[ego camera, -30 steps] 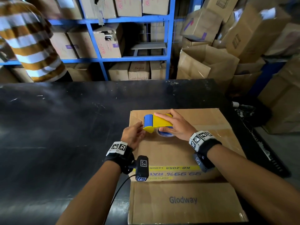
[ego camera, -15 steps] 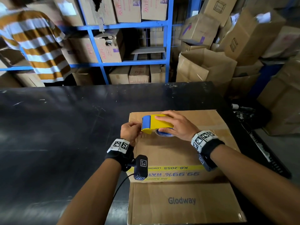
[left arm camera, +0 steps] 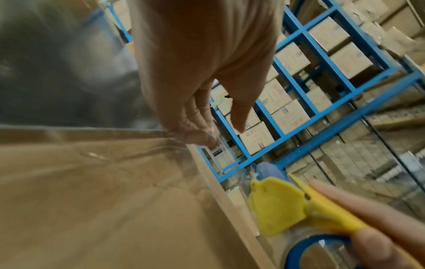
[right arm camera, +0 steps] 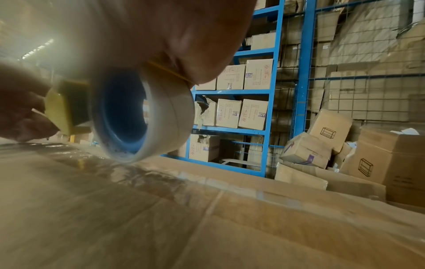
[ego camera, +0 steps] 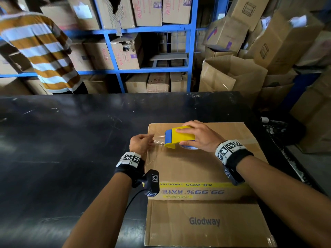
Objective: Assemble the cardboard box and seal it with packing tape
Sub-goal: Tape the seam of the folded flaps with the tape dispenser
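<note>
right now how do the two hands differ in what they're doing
The left hand pinches the free end of the clear tape at the cardboard box's left edge; the right hand grips the yellow tape dispenser from above, farther in over the box top. The left hand's fingers are bunched at the tips; the right hand's spread across the dispenser. Both wear tagged wristbands and hold the same stretch of tape taut between them.

matt cardboard box (ego camera: 197, 169), glossy clear tape (ego camera: 158, 139)
</note>
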